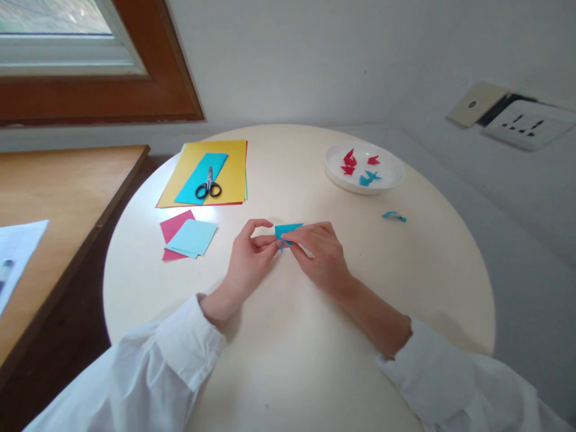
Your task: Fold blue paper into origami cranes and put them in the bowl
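A small folded piece of blue paper (287, 230) sits between both my hands at the middle of the round cream table (297, 348). My left hand (249, 259) pinches its left edge with thumb and forefinger. My right hand (319, 252) pinches it from the right, fingers pressed together over the fold. A thin blue point sticks out below my fingertips. Both forearms rest on the table in white sleeves.
Black-handled scissors (208, 187) lie on a blue sheet on yellow paper (231, 174) at the far left. Pink and light blue squares (191, 237) lie nearer. A white plate (364, 167) holds small red and blue folded pieces. A blue scrap (394, 216) lies right. A wooden desk (58, 198) stands left.
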The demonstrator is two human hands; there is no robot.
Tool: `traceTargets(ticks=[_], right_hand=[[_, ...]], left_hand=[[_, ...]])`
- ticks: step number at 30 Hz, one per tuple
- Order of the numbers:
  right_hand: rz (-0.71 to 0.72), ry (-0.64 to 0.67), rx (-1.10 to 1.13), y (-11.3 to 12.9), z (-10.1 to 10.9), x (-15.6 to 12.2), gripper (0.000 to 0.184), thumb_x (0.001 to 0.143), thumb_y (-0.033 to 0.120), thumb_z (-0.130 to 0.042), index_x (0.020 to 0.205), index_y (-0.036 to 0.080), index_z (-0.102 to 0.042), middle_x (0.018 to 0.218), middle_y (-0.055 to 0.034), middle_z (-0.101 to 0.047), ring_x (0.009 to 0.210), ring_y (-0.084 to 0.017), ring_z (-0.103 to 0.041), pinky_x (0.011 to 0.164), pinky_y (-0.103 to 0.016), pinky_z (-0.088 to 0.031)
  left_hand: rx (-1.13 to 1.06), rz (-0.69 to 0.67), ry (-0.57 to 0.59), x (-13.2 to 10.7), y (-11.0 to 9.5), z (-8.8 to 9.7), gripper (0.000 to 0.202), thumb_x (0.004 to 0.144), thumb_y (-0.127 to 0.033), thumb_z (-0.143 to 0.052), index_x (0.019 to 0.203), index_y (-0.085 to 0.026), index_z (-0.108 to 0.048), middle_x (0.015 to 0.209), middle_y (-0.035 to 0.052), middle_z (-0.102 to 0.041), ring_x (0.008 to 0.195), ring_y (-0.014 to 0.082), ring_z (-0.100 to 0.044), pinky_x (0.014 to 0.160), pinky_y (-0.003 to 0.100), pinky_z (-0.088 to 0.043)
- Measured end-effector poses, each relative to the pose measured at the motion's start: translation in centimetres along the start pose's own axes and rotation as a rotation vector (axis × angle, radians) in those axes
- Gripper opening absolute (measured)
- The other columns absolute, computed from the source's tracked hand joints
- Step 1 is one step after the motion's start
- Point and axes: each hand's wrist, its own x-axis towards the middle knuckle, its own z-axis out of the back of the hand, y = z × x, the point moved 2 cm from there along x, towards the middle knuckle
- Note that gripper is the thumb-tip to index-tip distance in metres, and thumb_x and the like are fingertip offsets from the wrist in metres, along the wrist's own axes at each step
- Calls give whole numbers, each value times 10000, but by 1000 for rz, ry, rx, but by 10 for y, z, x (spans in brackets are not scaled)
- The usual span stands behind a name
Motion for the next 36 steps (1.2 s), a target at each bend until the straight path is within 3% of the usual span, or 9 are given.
traceTargets(ticks=[9, 19, 26, 31, 36], right_hand=[[36, 45, 62, -1, -4, -2, 169, 876, 173, -522, 866, 253, -671, 876, -12, -731, 846, -165, -644, 802, -336, -409], [143, 17, -55, 0, -3, -1, 166, 882, 171, -521, 845, 239, -668, 886, -16, -726, 844, -161, -627, 766, -321, -427], [134, 45, -66, -1, -5, -3, 162, 881, 160, -511, 875, 229, -658, 923, -34, -718, 877, -171, -607, 795, -331, -427], [170, 44, -71, 2, -5, -2, 161, 858, 110, -519, 867, 215, -640, 946, -43, -710, 881, -173, -606, 800, -331, -438], [172, -51, -29, 9, 1, 0, 200, 805, 66, -551, 932, 207, -613, 925, -53, -692, 886, -181, -609, 792, -343, -469]], left_hand=[[-11, -28, -20, 0, -1, 1, 290, 690, -232, -654, 908, -208, -464, 600, -41, -623, 552, 108, -605, 491, 189, -392], [-5, -31, -19, 0, -2, 0, 287, 691, -219, -639, 912, -207, -457, 631, -21, -658, 588, 123, -634, 518, 200, -428], [9, -42, -40, -2, -6, 1, 249, 714, -239, -628, 906, -209, -473, 571, -49, -611, 589, 118, -614, 517, 196, -408], [2, -62, -60, 1, -3, 3, 246, 724, -285, -647, 893, -203, -489, 634, -23, -646, 623, 126, -623, 555, 216, -438], [19, -104, -69, 4, 1, 6, 220, 738, -255, -625, 893, -194, -480, 634, -21, -655, 618, 127, -634, 562, 216, -455]])
